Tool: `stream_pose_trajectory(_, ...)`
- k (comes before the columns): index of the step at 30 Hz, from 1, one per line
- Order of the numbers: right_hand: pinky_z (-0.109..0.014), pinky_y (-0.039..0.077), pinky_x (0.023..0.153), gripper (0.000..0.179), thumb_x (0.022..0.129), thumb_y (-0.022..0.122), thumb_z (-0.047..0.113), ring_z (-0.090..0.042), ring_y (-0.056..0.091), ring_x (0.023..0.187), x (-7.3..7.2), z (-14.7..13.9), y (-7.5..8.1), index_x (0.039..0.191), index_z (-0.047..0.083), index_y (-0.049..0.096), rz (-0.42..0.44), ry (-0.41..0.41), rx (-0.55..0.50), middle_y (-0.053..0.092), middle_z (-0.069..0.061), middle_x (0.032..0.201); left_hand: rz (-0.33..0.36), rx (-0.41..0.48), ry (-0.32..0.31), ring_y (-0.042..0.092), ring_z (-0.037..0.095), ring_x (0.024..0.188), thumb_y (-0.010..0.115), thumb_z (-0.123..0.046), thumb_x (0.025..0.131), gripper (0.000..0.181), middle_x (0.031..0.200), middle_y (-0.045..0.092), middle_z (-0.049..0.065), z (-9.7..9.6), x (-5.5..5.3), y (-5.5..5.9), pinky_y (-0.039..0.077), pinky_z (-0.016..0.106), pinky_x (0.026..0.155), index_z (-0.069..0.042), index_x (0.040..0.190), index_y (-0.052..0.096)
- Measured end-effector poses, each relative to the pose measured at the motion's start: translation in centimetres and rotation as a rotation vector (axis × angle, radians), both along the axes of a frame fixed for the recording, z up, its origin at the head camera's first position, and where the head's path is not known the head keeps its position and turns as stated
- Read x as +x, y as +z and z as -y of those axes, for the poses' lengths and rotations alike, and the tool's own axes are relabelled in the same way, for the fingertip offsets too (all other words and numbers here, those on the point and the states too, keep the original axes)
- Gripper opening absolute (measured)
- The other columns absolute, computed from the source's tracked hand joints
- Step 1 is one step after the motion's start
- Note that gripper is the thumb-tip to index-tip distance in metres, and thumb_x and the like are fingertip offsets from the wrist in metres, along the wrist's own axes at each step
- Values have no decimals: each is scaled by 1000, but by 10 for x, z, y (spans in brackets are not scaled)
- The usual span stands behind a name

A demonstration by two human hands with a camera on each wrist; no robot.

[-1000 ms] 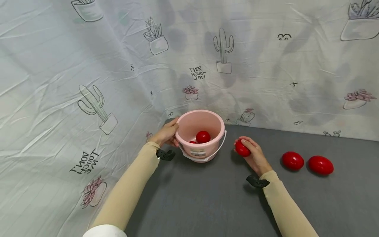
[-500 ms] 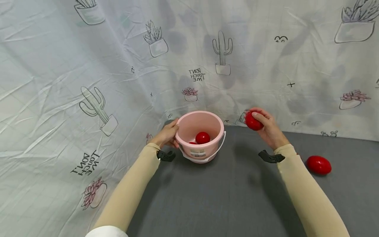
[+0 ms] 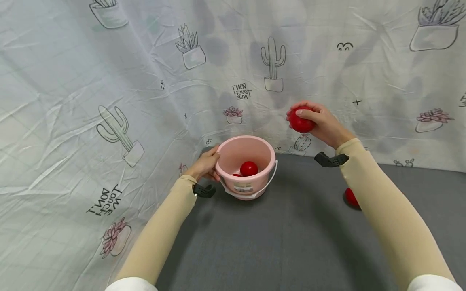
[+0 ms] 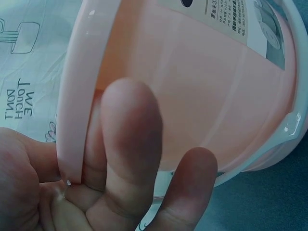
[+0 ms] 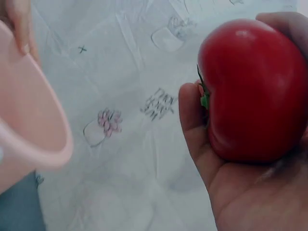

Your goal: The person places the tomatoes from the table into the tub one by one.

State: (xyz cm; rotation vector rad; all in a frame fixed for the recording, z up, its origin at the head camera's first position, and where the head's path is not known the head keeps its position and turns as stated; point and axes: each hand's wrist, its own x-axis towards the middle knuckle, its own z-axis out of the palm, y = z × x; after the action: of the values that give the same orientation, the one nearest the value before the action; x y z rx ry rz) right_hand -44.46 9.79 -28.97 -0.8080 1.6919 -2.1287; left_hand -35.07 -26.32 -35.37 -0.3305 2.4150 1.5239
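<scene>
My left hand (image 3: 204,165) grips the left side of the pink bucket's rim. In the left wrist view the thumb is on one side of the rim and fingers lie along the outer wall. The bucket (image 3: 238,150) stands upright; a red tomato (image 3: 249,169) lies inside, with a second partly hidden by the front rim. My right hand (image 3: 324,125) holds another tomato (image 3: 301,120) raised up and right of the bucket, thumb on its near side. The right wrist view shows its green stem (image 5: 204,100) by a fingertip.
Another tomato (image 3: 351,198) is on the grey table (image 3: 240,250), partly covered by the right sleeve (image 3: 389,210). The bucket's white handle (image 3: 269,182) hangs down its front right. A patterned cloth (image 3: 320,72) with cactus drawings forms the back and left sides.
My right hand has lifted the tomato from low beside the bucket, swinging right and up, then slightly left. Its sleeve now covers the rightmost table tomato. My left hand and the bucket stay put.
</scene>
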Motion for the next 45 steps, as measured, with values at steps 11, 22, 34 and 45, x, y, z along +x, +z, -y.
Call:
stream_pose_trajectory(11, -35, 60, 88, 19, 98, 62, 13, -25, 62, 112, -12, 65, 16, 116, 11, 68, -13, 148, 101, 66, -8, 119, 2, 10, 2, 63, 13, 46, 33, -33, 111, 56, 62, 59, 7, 1, -1, 0, 60, 38, 63, -37, 163, 12)
stream_pose_trajectory(22, -36, 60, 87, 18, 98, 57, 14, -25, 60, 112, -19, 118, 8, 112, 12, 69, 55, 279, 134, 64, -9, 120, -1, 25, 14, 62, 13, 44, 34, -32, 111, 57, 61, 58, 7, 4, 1, 2, 55, 31, 53, -39, 163, 12)
stream_pose_trajectory(34, -35, 58, 86, 16, 99, 54, 17, -24, 60, 105, -24, 163, -23, 105, 16, 68, 120, 376, 164, 67, -4, 109, 21, 28, 16, 62, 14, 46, 34, -34, 111, 56, 63, 58, 8, -1, -2, 1, 57, 32, 56, -38, 163, 14)
stream_pose_trajectory(45, -35, 56, 93, 20, 99, 56, 18, -32, 55, 120, -25, 187, -55, 113, 9, 67, 141, 482, 240, 61, -13, 123, 11, 25, 18, 62, 14, 44, 36, -44, 110, 55, 60, 58, 8, -2, -2, 1, 55, 31, 54, -43, 162, 17)
